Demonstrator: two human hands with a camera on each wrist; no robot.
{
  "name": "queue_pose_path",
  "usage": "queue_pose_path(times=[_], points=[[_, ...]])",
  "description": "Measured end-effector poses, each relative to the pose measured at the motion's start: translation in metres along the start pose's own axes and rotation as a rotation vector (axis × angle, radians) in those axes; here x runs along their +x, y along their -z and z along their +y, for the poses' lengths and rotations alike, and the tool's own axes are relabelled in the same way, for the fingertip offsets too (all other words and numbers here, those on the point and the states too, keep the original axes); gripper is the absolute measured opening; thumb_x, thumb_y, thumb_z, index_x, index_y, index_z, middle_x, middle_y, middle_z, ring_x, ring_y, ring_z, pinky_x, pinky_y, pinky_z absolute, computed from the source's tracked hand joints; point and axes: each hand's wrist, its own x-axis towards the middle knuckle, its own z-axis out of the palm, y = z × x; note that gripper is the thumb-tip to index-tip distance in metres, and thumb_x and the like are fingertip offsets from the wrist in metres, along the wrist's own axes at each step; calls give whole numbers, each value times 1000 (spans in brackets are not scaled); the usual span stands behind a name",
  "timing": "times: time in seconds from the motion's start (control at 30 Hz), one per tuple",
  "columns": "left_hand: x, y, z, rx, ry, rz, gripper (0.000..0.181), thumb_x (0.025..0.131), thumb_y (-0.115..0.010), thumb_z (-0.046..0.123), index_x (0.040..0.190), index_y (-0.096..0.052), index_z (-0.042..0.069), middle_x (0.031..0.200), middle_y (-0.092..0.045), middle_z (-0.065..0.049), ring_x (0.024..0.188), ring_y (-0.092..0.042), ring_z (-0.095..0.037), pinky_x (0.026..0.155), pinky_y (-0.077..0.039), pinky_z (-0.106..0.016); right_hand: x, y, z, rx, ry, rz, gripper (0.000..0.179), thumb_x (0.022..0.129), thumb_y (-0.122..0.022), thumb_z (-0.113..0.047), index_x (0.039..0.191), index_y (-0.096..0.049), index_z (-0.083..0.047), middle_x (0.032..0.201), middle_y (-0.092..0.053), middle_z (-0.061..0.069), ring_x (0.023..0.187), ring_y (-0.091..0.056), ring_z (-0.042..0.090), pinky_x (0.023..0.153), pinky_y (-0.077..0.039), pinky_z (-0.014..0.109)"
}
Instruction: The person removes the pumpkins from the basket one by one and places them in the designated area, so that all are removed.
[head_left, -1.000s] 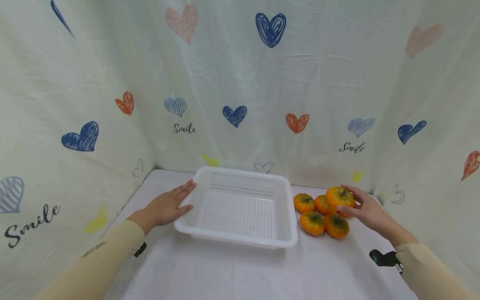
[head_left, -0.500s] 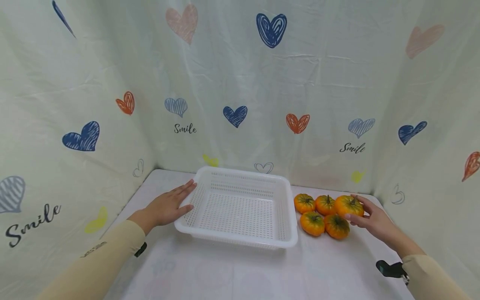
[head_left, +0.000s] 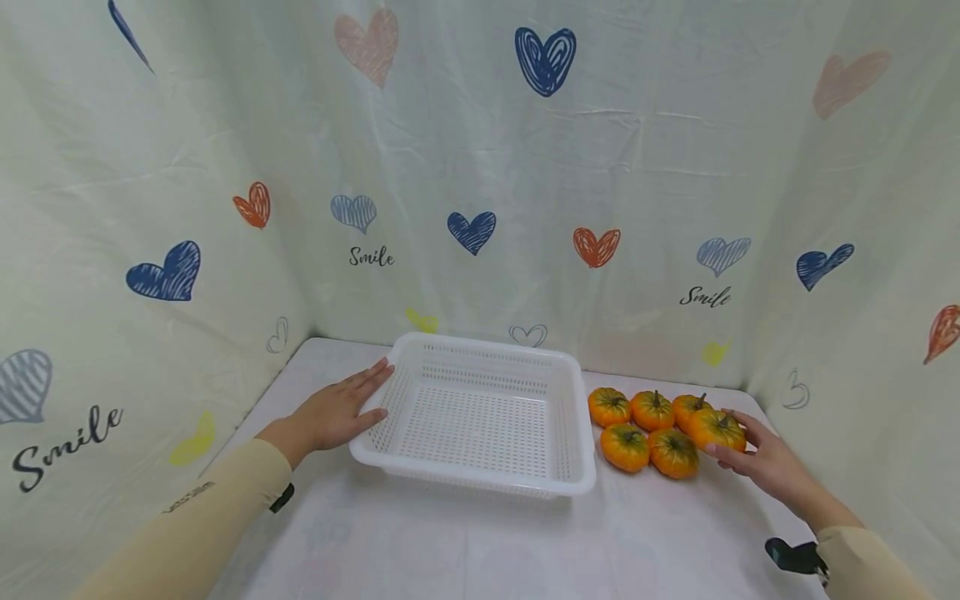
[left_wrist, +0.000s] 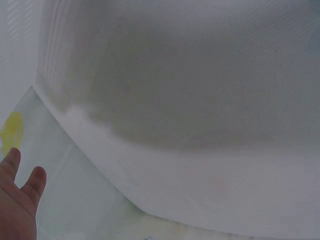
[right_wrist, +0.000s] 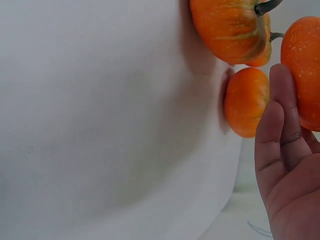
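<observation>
My right hand (head_left: 772, 462) holds a small orange pumpkin (head_left: 717, 430) at the right end of a group of similar pumpkins. The thumb is at its near side and the fingers reach round its far right side. In the right wrist view, fingers lie along the held pumpkin (right_wrist: 306, 75), which is raised off the white tabletop. A pumpkin (head_left: 691, 408) sits just behind it, and another pumpkin (head_left: 674, 453) is at its left. My left hand (head_left: 330, 414) rests with outstretched fingers on the left rim of a white perforated plastic basket (head_left: 472, 483).
The basket stands mid-table with nothing in it. Right of it, two rows of pumpkins include one pumpkin (head_left: 625, 447) close to its right wall. A heart-printed curtain (head_left: 525, 167) encloses the back and sides of the white table (head_left: 450, 550).
My right hand has set one pumpkin down at the right of the back row, then moved right and nearer with another pumpkin in its grip. The left hand and basket stayed put.
</observation>
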Motion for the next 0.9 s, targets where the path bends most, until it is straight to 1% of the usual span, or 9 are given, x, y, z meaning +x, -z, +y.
queue_pose_path(times=[0.13,0.27,0.37,0.5,0.53,0.63,0.73,0.8,0.9], points=[[0,1,1,7,2,-1,71,103,-45,46,158,-24,7,165,-18,-10,147,-24,-33,113,-31,-55,-1,-1,9,-14,-51,-6,99,92,-66,-53,155,-16,4,137,-41,38,94,-65,27,81,-58,39],[0,2,2,-1,1,2,71,102,-48,43,158,-24,6,165,-18,-10,147,-25,-33,112,-31,-56,0,-2,16,15,-90,-15,103,91,-67,-55,155,-13,4,142,-32,40,98,-65,29,82,-58,36],[0,1,2,-4,-11,6,72,102,-48,44,158,-24,6,165,-19,-11,147,-25,-34,112,-31,-56,-2,-2,22,28,-102,-1,106,90,-68,-55,155,-11,5,144,-27,41,102,-63,32,81,-59,35],[-1,3,1,-3,-12,20,72,102,-48,45,158,-25,5,164,-20,-12,146,-26,-35,111,-32,-57,-1,-1,27,16,-102,21,109,88,-69,-57,155,-10,6,142,-28,43,101,-64,33,80,-59,35],[-1,3,1,-3,-10,23,72,102,-48,45,158,-26,5,164,-21,-12,146,-26,-35,112,-31,-57,-1,0,28,12,-105,21,110,88,-69,-58,155,-11,6,142,-28,43,100,-64,33,80,-59,36],[-1,4,2,-3,-2,18,72,102,-49,45,158,-25,6,164,-20,-12,147,-25,-35,112,-31,-56,1,0,31,5,-120,8,110,88,-68,-59,154,-11,7,143,-25,43,106,-59,39,82,-59,37],[-1,3,2,-2,5,0,72,102,-48,45,158,-24,7,165,-19,-11,147,-24,-34,113,-30,-56,1,-2,36,3,-137,-10,108,89,-67,-57,154,-10,8,145,-21,44,116,-48,48,86,-57,41],[-1,3,3,-5,10,-6,72,102,-48,45,159,-24,7,165,-18,-10,147,-24,-34,112,-30,-57,2,-5,39,-1,-141,-18,108,90,-67,-56,154,-9,9,146,-18,44,121,-41,53,91,-54,48],[-1,2,3,-9,12,-2,73,101,-49,45,158,-25,7,165,-19,-11,147,-25,-35,112,-31,-57,3,-7,42,-26,-151,-22,108,90,-66,-58,153,-10,9,145,-17,45,125,-33,58,95,-49,56]])
